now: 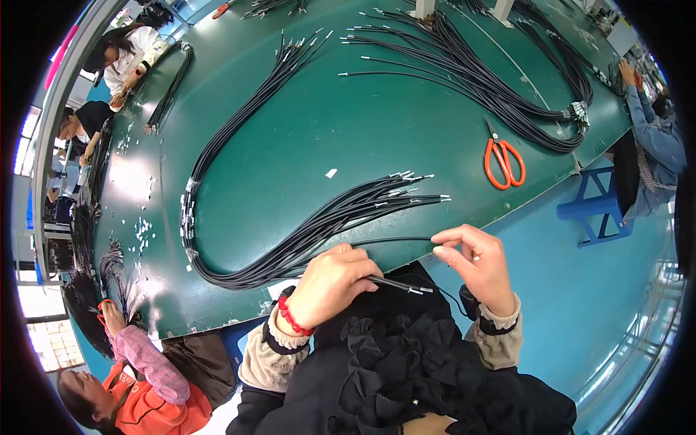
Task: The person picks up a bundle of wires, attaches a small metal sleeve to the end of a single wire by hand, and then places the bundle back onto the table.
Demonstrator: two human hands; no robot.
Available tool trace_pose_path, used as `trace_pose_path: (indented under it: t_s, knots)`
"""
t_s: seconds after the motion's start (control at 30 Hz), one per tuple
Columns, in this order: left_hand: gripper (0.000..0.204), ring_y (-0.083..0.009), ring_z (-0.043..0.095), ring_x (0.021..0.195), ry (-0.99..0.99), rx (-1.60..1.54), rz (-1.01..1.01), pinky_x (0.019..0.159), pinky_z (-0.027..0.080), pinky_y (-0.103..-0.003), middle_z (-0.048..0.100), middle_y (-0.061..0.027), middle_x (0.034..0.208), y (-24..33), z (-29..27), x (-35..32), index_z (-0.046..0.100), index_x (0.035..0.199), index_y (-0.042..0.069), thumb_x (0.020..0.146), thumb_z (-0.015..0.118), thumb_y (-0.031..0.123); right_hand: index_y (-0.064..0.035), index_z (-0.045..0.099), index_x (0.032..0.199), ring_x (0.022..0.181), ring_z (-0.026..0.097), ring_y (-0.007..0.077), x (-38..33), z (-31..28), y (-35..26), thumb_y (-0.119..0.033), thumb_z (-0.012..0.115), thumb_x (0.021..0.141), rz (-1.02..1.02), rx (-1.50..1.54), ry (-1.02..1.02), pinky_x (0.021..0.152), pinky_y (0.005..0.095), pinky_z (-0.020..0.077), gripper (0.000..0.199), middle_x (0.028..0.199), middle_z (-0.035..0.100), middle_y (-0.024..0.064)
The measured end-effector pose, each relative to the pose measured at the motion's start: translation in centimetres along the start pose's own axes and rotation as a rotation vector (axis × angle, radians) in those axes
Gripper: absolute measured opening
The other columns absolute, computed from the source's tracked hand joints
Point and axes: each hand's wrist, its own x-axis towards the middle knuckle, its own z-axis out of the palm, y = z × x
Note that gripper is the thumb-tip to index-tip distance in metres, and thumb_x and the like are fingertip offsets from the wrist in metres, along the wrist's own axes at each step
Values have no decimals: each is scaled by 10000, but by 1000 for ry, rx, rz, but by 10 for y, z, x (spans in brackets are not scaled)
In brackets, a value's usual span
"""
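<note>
We're mid-way through handling a single black cable (395,283) at the near edge of the green surface (348,138). Our left hand (330,283) is curled closed around it, the metal-tipped end poking out just past the fingers. Our right hand (478,264) pinches another thin black strand between thumb and forefinger, other fingers loosely bent. The next move, we judge, calls for a steady grip near that tip. Just beyond lies the looped cable bundle (290,239); orange scissors (504,163) rest further right.

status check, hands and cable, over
Left hand pinching black cable near its metal tip. Right hand pinching another cable's end. Bundle alongside on green table.
</note>
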Motion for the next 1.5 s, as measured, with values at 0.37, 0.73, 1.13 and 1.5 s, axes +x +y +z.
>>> trace_pose_path:
  t_s: [0.37,0.73,1.13,1.5]
  knots:
    - [93,-123,523,715,475,-948,-256,648,415,-247,550,-45,774,-11,-61,-66,614,811,1,742,669,28,10,608,976,547,343,13,21,94,-86,-30,689,731,-101,472,-146,530,175,287,260,849,540,36]
    - [100,-92,525,796,428,-1401,-203,727,434,-218,536,-41,858,-60,-98,-112,589,899,-35,811,621,4,5,606,846,627,433,47,57,184,-129,-22,686,731,-271,386,-118,530,188,315,143,789,529,37]
    - [97,-87,516,809,458,-1422,-134,738,425,-220,528,-39,886,-88,-112,-138,562,903,-26,829,606,16,-5,606,805,616,421,53,66,229,-145,-73,696,719,-226,299,-120,504,199,290,142,728,521,27]
    - [154,-89,480,690,665,-1392,-199,627,393,-215,505,-29,801,-71,-106,-125,544,880,-2,801,644,85,-63,418,1247,663,454,109,69,221,-132,-332,809,594,-231,230,-120,528,228,387,807,844,480,41]
